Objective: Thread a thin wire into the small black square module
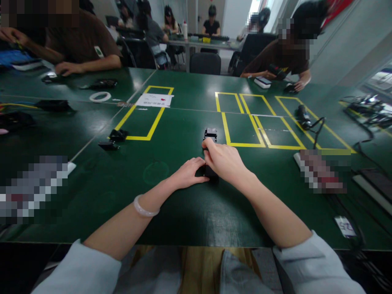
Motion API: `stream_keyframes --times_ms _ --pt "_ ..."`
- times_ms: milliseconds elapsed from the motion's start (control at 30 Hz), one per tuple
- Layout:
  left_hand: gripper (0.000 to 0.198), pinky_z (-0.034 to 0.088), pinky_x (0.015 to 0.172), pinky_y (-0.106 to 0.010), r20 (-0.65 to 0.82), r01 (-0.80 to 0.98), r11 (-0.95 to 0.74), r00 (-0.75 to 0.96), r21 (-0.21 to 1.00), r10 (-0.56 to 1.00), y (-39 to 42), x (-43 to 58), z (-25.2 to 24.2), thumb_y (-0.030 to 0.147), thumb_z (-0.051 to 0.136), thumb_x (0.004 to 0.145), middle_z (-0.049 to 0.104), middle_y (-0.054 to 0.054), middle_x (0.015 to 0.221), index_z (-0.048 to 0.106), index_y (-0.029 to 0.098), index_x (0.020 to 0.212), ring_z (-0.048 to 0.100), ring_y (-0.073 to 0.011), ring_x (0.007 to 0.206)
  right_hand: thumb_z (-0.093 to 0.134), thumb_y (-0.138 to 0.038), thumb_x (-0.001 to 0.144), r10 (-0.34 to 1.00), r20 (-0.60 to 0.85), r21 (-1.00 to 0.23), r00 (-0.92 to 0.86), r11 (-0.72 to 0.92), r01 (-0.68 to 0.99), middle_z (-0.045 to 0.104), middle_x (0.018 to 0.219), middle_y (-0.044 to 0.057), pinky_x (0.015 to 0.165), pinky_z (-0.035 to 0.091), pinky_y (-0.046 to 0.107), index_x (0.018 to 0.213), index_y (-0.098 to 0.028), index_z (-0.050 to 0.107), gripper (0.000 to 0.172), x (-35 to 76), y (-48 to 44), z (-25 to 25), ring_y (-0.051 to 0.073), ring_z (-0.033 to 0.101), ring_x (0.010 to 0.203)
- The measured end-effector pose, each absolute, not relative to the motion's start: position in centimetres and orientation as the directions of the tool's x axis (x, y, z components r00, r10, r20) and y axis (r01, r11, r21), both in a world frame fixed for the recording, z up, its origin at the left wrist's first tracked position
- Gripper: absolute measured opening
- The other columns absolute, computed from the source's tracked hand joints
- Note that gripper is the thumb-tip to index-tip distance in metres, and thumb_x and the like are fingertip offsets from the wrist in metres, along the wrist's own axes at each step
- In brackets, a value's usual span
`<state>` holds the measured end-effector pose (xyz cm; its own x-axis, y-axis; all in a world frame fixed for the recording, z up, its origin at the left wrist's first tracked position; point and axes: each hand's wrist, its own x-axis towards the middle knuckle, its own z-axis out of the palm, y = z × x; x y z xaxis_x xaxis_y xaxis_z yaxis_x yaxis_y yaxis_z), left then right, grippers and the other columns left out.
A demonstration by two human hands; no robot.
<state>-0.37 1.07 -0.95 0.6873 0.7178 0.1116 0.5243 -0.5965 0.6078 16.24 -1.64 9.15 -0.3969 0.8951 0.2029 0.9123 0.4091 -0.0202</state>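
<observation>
In the head view, a black device (211, 172) lies on the green table (180, 220) at the centre of the dial, both hands on it. The right hand (227, 160) curls over its middle from four o'clock, fingers pinching it; the left hand (190, 172) comes from eight o'clock, thumb and fingers parted at its near end, though I cannot tell whether they grip. From the device, small black pieces (119, 135) lie between nine and ten o'clock, a white ring (100, 96) at ten, and a black cylindrical object (303, 116) at two.
</observation>
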Motion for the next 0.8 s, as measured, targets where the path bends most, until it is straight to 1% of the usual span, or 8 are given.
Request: stream_keyframes --times_ms 67,167,267,433,533,633,733,800 --pt "0.051 0.042 0.1 -0.046 0.115 0.524 -0.597 0.686 0.607 0.719 1.08 -0.35 -0.98 0.046 0.068 0.081 0.057 -0.011 0.128 0.054 0.02 0.123 0.054 -0.0311 0.117 0.031 -0.032 0.098 0.895 0.195 -0.018 -0.4 0.411 0.911 0.071 0.087 0.002 0.053 0.024 0.027 0.107 -0.02 0.049 0.023 16.31 -1.65 9.16 0.016 0.065 0.071" --pt "0.049 0.042 0.1 -0.047 0.112 0.52 -0.604 0.695 0.603 0.71 1.08 -0.35 -0.87 0.044 0.067 0.082 0.057 -0.011 0.128 0.055 0.02 0.123 0.053 -0.0313 0.118 0.028 -0.038 0.099 0.904 0.165 0.007 -0.394 0.399 0.917 0.071 0.084 0.003 0.053 0.022 0.027 0.105 -0.021 0.05 0.029 16.38 -1.5 9.04 0.017 0.065 0.07" --pt "0.048 0.042 0.099 -0.047 0.105 0.518 -0.603 0.699 0.607 0.707 1.07 -0.38 -0.73 0.043 0.068 0.082 0.058 -0.01 0.128 0.055 0.021 0.123 0.053 -0.031 0.117 0.025 -0.033 0.1 0.909 0.155 0.021 -0.388 0.389 0.921 0.071 0.083 0.004 0.053 0.021 0.028 0.106 -0.02 0.05 0.029 16.34 -1.35 8.87 0.017 0.064 0.069" --pt "0.047 0.042 0.098 -0.047 0.097 0.53 -0.593 0.691 0.606 0.716 1.08 -0.41 -0.69 0.042 0.07 0.08 0.059 -0.011 0.124 0.056 0.019 0.119 0.055 -0.0311 0.115 0.03 -0.024 0.096 0.895 0.2 -0.017 -0.399 0.411 0.912 0.07 0.087 0.002 0.053 0.022 0.027 0.108 -0.02 0.048 0.022 16.27 -1.46 8.86 0.014 0.063 0.069" --pt "0.048 0.043 0.098 -0.047 0.104 0.531 -0.597 0.688 0.601 0.718 1.1 -0.41 -0.77 0.043 0.069 0.081 0.059 -0.011 0.125 0.056 0.02 0.121 0.055 -0.0312 0.114 0.032 -0.03 0.097 0.89 0.215 -0.03 -0.401 0.417 0.908 0.07 0.087 0.002 0.054 0.024 0.027 0.106 -0.02 0.049 0.022 16.4 -1.52 8.87 0.015 0.064 0.069" --pt "0.048 0.042 0.099 -0.047 0.124 0.516 -0.61 0.694 0.602 0.709 1.13 -0.42 -0.86 0.043 0.068 0.082 0.059 -0.01 0.126 0.055 0.022 0.123 0.054 -0.0308 0.116 0.03 -0.038 0.099 0.893 0.212 -0.004 -0.398 0.408 0.913 0.07 0.083 0.002 0.053 0.022 0.028 0.103 -0.021 0.05 0.027 16.54 -1.4 8.71 0.016 0.064 0.068" --pt "0.049 0.042 0.099 -0.047 0.125 0.512 -0.609 0.695 0.606 0.708 1.15 -0.43 -0.9 0.043 0.069 0.081 0.059 -0.009 0.126 0.055 0.022 0.123 0.054 -0.0307 0.116 0.027 -0.034 0.1 0.894 0.213 0.028 -0.395 0.398 0.917 0.07 0.08 0.002 0.053 0.021 0.028 0.103 -0.021 0.051 0.027 16.52 -1.27 8.54 0.016 0.063 0.065" --pt "0.048 0.042 0.099 -0.047 0.12 0.513 -0.603 0.693 0.611 0.711 1.14 -0.43 -0.91 0.043 0.07 0.08 0.059 -0.01 0.125 0.056 0.021 0.121 0.054 -0.0307 0.115 0.027 -0.029 0.098 0.891 0.219 0.024 -0.397 0.402 0.916 0.07 0.081 0.002 0.053 0.021 0.028 0.106 -0.021 0.05 0.025 16.41 -1.29 8.55 0.016 0.063 0.065"
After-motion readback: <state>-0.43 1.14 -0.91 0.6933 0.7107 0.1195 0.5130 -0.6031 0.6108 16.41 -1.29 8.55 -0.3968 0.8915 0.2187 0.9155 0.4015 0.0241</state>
